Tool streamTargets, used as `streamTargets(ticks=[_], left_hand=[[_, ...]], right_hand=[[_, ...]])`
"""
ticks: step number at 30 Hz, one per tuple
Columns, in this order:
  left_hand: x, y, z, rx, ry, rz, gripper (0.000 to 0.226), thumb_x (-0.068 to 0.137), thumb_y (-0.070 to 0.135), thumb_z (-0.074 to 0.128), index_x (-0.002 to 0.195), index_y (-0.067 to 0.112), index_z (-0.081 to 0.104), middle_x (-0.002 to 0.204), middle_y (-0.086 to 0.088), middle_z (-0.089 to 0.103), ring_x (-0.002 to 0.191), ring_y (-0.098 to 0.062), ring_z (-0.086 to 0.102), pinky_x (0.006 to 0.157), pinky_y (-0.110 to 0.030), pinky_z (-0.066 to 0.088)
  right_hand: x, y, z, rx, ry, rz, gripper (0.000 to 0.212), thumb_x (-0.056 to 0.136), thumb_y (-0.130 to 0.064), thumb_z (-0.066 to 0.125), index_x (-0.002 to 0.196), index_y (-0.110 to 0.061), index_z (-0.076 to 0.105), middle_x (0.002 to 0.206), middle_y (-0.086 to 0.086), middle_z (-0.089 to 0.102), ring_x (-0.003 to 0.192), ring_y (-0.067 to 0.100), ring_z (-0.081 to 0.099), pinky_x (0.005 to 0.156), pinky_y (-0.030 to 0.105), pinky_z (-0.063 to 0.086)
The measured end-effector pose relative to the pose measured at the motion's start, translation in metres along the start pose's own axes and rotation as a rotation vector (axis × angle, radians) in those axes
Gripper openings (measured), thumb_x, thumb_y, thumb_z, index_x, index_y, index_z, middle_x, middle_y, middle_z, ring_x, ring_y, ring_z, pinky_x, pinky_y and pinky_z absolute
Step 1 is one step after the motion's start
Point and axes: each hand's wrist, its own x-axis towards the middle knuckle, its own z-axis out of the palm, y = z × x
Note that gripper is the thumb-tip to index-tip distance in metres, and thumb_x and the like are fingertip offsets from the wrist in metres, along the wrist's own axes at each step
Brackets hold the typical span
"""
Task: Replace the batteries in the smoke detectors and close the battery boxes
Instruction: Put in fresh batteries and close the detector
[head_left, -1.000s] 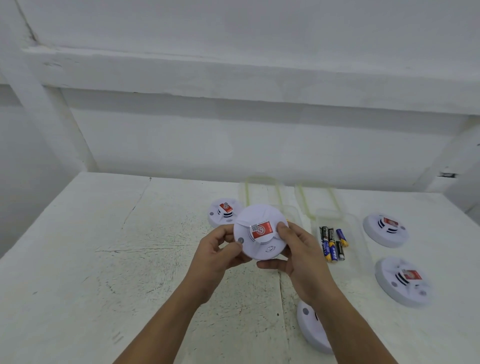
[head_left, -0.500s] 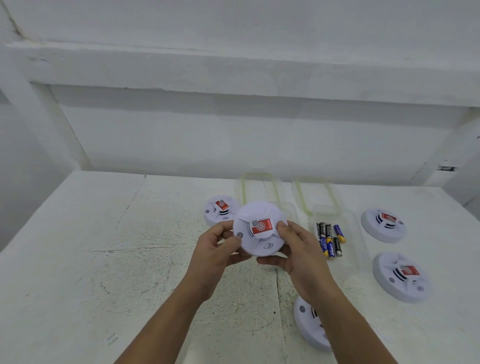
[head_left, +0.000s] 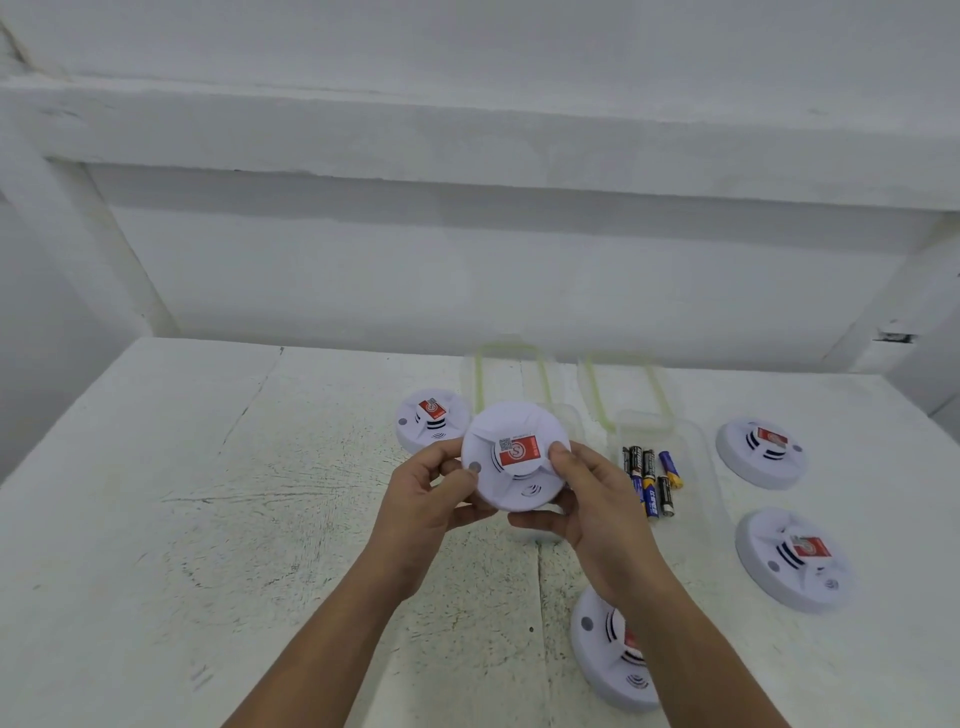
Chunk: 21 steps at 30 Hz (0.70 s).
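Soft, even, rather cool light fills the scene, leaving only faint shadows under the ledge (head_left: 467, 182) on the back wall and beneath the forearms on the white counter (head_left: 156, 519). Wide-angle distortion bows lines near the edges. Slight softness throughout; no harsh glare.

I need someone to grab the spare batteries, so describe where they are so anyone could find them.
On the white table, look right of the hands holding a smoke detector. A clear container sits there; the batteries are the small dark cylinders in it, unlike the round white detectors nearby.
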Motion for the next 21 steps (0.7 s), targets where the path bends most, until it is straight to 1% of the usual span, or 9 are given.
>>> streamTargets(ticks=[3,6,8,10,12,13,17,19,21], left_hand=[[0.0,0.002,0.009,-0.016,0.01,-0.009,0.035,0.079,0.018,0.059,0.112,0.011,0.068,0.108,-0.038,0.054,0.084,-0.027,0.066,0.07,-0.034,0.058],[0.001,0.004,0.016,-0.038,0.043,-0.014,0.025,0.09,0.007,0.06,0.113,0.012,0.067,0.108,-0.037,0.054,0.092,-0.035,0.066,0.07,-0.036,0.058],[0.003,0.004,0.021,-0.046,0.069,-0.01,0.026,0.091,0.001,0.056,0.112,0.013,0.067,0.103,-0.035,0.055,0.094,-0.033,0.068,0.071,-0.037,0.059],[0.005,0.003,0.027,-0.061,0.09,-0.007,0.029,0.09,-0.003,0.055,0.111,0.013,0.067,0.093,-0.026,0.056,0.091,-0.03,0.07,0.072,-0.038,0.059],[0.006,0.002,0.034,-0.069,0.101,-0.006,0.031,0.089,-0.005,0.056,0.112,0.013,0.066,0.09,-0.018,0.059,0.09,-0.029,0.071,0.073,-0.04,0.059],[0.007,0.001,0.036,-0.07,0.109,-0.007,0.032,0.089,-0.005,0.056,0.112,0.013,0.066,0.091,-0.017,0.06,0.089,-0.028,0.071,0.073,-0.041,0.059],[0.007,-0.001,0.047,-0.063,0.14,-0.011,0.033,0.089,-0.006,0.056,0.114,0.012,0.065,0.102,-0.029,0.059,0.09,-0.029,0.071,0.073,-0.042,0.059],[0.006,-0.002,0.051,-0.061,0.144,-0.009,0.033,0.089,-0.006,0.056,0.114,0.012,0.065,0.108,-0.031,0.059,0.091,-0.03,0.071,0.073,-0.043,0.06],[0.006,-0.002,0.052,-0.059,0.141,-0.006,0.033,0.089,-0.007,0.055,0.114,0.012,0.065,0.11,-0.031,0.058,0.09,-0.029,0.072,0.073,-0.043,0.06]], right_hand=[[0.004,-0.003,-0.007,-0.018,-0.02,0.001,0.022,0.096,-0.019,0.051,0.103,-0.009,0.069,0.096,0.013,0.073,0.085,0.028,0.071,0.068,0.043,0.059],[0.008,-0.007,-0.014,-0.036,-0.038,0.006,0.022,0.096,-0.02,0.051,0.103,-0.009,0.069,0.095,0.015,0.073,0.083,0.028,0.071,0.07,0.044,0.059],[0.011,-0.009,-0.019,-0.043,-0.055,0.012,0.022,0.097,-0.019,0.05,0.103,-0.009,0.068,0.095,0.015,0.073,0.082,0.028,0.071,0.071,0.043,0.059],[0.013,-0.011,-0.025,-0.043,-0.069,0.018,0.021,0.097,-0.018,0.05,0.103,-0.01,0.068,0.094,0.013,0.073,0.081,0.026,0.071,0.07,0.04,0.059],[0.014,-0.014,-0.031,-0.042,-0.081,0.021,0.021,0.097,-0.018,0.05,0.103,-0.011,0.068,0.095,0.012,0.074,0.081,0.026,0.072,0.07,0.04,0.06],[0.014,-0.015,-0.033,-0.041,-0.087,0.021,0.02,0.097,-0.017,0.05,0.103,-0.011,0.068,0.095,0.012,0.074,0.082,0.025,0.072,0.07,0.04,0.06],[0.015,-0.018,-0.045,-0.034,-0.101,0.022,0.019,0.096,-0.017,0.051,0.101,-0.01,0.068,0.094,0.012,0.074,0.082,0.026,0.071,0.068,0.037,0.06],[0.015,-0.019,-0.05,-0.028,-0.107,0.025,0.019,0.096,-0.016,0.052,0.102,-0.009,0.069,0.094,0.013,0.074,0.082,0.027,0.071,0.067,0.038,0.06],[0.015,-0.019,-0.052,-0.027,-0.11,0.026,0.019,0.095,-0.015,0.053,0.103,-0.007,0.068,0.095,0.014,0.073,0.083,0.027,0.071,0.068,0.038,0.06]])
